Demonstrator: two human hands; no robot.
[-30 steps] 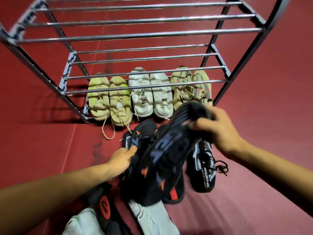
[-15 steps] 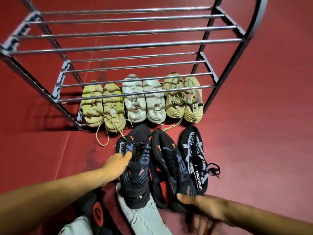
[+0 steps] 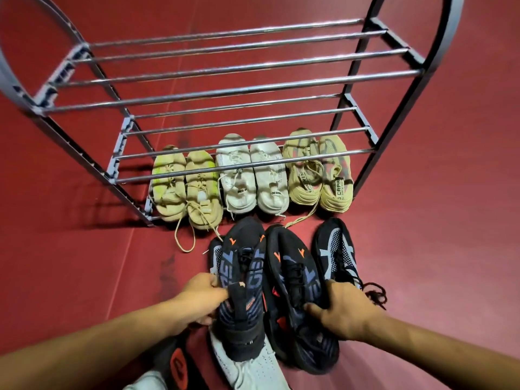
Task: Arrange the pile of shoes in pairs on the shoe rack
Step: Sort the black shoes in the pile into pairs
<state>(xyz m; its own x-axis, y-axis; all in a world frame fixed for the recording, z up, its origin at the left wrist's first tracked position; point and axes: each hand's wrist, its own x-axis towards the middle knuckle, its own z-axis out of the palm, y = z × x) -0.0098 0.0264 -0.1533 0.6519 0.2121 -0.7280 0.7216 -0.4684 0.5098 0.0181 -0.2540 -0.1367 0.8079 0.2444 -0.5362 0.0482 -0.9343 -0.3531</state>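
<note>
Two matching black sneakers with blue lettering and orange marks lie side by side in front of the metal shoe rack (image 3: 253, 88). My left hand (image 3: 201, 298) grips the left black sneaker (image 3: 242, 280) at its collar. My right hand (image 3: 344, 311) grips the right black sneaker (image 3: 295, 280) near its opening. Under the rack's lowest bars stand three pairs: a yellow-beige pair (image 3: 185, 187), a white pair (image 3: 253, 175) and an olive pair (image 3: 318, 173).
A black mesh sneaker with grey lines (image 3: 336, 249) lies right of the held pair; another like it (image 3: 215, 256) peeks out on the left. A white shoe (image 3: 247, 370) and a black shoe with an orange logo (image 3: 177, 367) lie near me. Red floor surrounds everything.
My right hand set the lifted black sneaker down beside its match, then shifted from its heel up to its opening. My left hand kept its hold on the left sneaker.
</note>
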